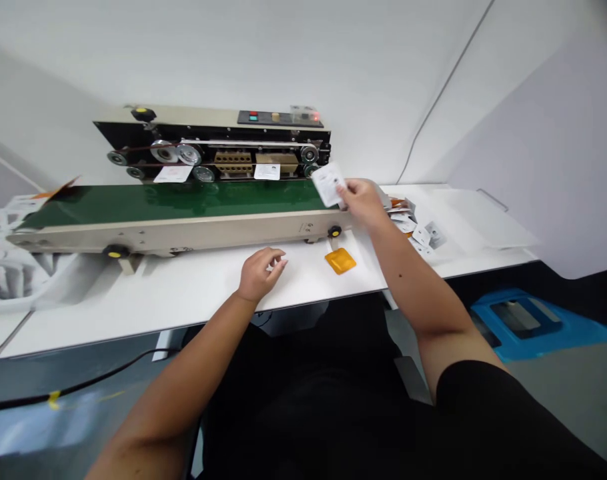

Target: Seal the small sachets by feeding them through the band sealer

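Note:
My right hand pinches a small white printed sachet by its edge, over the right end of the green conveyor belt. My left hand rests at the front of the white table, fingers loosely curled and thumb apart, with nothing in it. Between the two hands an orange sachet lies flat on the table. Behind the belt stands a band sealing machine with rollers and brass blocks. One white sachet sits at the blocks, and another white sachet is further left by the rollers.
Several sachets lie in a pile right of the belt, partly behind my right forearm. At the left end a white bin holds many more. A black cable runs below the table, and a blue stool stands at the right.

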`<control>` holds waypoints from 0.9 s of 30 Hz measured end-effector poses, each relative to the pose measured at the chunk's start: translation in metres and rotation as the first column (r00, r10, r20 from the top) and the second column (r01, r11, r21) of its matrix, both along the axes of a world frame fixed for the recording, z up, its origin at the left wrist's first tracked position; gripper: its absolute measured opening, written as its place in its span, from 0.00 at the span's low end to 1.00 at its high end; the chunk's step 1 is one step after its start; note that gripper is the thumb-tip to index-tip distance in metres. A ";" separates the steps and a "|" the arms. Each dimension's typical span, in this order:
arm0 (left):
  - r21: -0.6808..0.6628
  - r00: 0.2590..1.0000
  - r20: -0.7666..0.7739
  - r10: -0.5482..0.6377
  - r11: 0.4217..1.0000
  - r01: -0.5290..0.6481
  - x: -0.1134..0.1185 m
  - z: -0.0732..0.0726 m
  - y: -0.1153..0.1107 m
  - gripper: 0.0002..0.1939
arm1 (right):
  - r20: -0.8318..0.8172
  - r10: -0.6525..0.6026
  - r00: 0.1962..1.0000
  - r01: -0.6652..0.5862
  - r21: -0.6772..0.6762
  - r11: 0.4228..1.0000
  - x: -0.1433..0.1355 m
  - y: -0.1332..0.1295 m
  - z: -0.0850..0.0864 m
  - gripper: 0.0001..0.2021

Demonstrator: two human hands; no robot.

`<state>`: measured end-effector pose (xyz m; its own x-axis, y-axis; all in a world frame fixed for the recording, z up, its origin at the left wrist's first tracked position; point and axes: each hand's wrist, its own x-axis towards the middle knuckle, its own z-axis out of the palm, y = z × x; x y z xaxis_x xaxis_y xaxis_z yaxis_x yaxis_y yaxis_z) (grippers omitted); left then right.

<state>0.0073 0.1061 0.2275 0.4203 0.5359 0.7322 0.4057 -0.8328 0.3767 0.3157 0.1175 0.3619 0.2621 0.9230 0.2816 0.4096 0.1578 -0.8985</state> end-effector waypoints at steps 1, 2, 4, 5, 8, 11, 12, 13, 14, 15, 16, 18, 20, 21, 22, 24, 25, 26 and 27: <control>0.004 1.000 -0.017 -0.008 1.000 0.008 0.001 0.000 0.001 0.14 | -0.124 -0.072 0.990 0.070 -0.018 0.997 0.006 0.011 0.002 0.08; 0.006 0.999 -0.032 -0.014 1.000 0.014 0.002 -0.001 0.001 0.15 | -0.220 -0.112 0.969 0.103 -0.052 0.993 0.010 0.022 0.004 0.08; 0.003 0.998 -0.058 -0.017 1.000 0.017 0.004 -0.002 0.003 0.15 | -0.362 -0.119 0.924 0.074 -0.133 0.988 0.012 0.040 0.009 0.07; -0.003 0.997 -0.069 -0.015 1.000 0.015 0.004 -0.002 0.004 0.16 | -0.420 -0.107 0.901 0.037 -0.171 0.985 0.011 0.048 0.011 0.06; -0.037 0.995 -0.098 -0.002 0.999 -0.001 0.004 -0.003 0.006 0.18 | -0.532 -0.094 0.841 -0.063 -0.269 0.961 0.002 0.070 0.017 0.08; -0.062 0.994 -0.109 0.001 0.998 -0.008 0.002 -0.003 0.007 0.19 | -0.481 -0.092 0.872 -0.072 -0.312 0.947 -0.007 0.090 0.021 0.12; -0.069 0.994 -0.111 -0.001 0.998 -0.006 0.002 -0.003 0.007 0.20 | -0.410 -0.105 0.906 -0.027 -0.305 0.952 -0.010 0.093 0.022 0.13; -0.075 0.994 -0.113 -0.004 0.997 -0.005 0.001 -0.003 0.007 0.20 | -0.309 -0.130 0.942 0.045 -0.266 0.963 -0.013 0.093 0.022 0.13; -0.081 0.993 -0.116 -0.005 0.997 -0.005 0.001 -0.003 0.007 0.20 | -0.187 -0.166 0.968 0.131 -0.185 0.974 -0.016 0.089 0.022 0.12; -0.086 0.993 -0.118 -0.004 0.996 -0.007 0.001 -0.003 0.006 0.20 | -0.059 -0.214 0.975 0.210 -0.065 0.976 -0.019 0.080 0.020 0.11; -0.090 0.993 -0.120 -0.002 0.996 -0.009 0.001 -0.003 0.006 0.20 | 0.059 -0.259 0.964 0.255 0.073 0.964 -0.022 0.065 0.016 0.10; -0.098 0.992 -0.124 -0.001 0.995 -0.011 0.001 -0.003 0.005 0.20 | 0.259 -0.284 0.923 0.209 0.282 0.936 -0.028 0.023 0.001 0.10; -0.109 0.991 -0.135 -0.012 0.994 -0.003 0.001 -0.003 0.004 0.19 | 0.449 -0.133 0.883 0.024 0.240 0.970 -0.033 -0.029 -0.027 0.14; -0.114 0.990 -0.141 -0.019 0.993 0.003 0.001 -0.003 0.003 0.19 | 0.549 -0.011 0.836 -0.088 0.153 0.984 -0.034 -0.055 -0.045 0.14; -0.120 0.989 -0.147 -0.026 0.993 0.009 0.001 -0.003 0.003 0.19 | 0.616 0.067 0.785 -0.148 0.081 0.986 -0.033 -0.078 -0.065 0.14; -0.133 0.987 -0.157 -0.041 0.991 0.020 0.001 -0.004 0.003 0.18 | 0.689 0.143 0.711 -0.157 -0.042 0.987 -0.029 -0.115 -0.103 0.21; -0.142 0.986 -0.162 -0.048 0.989 0.025 0.001 -0.005 0.003 0.17 | 0.708 0.144 0.691 -0.122 -0.083 0.989 -0.026 -0.128 -0.121 0.27; -0.156 0.984 -0.169 -0.059 0.987 0.032 0.001 -0.005 0.003 0.16 | 0.721 0.138 0.680 -0.084 -0.111 0.990 -0.023 -0.137 -0.135 0.32; -0.173 0.981 -0.180 -0.077 0.984 0.046 0.002 -0.005 0.003 0.16 | 0.727 0.129 0.674 -0.056 -0.124 0.991 -0.020 -0.144 -0.147 0.36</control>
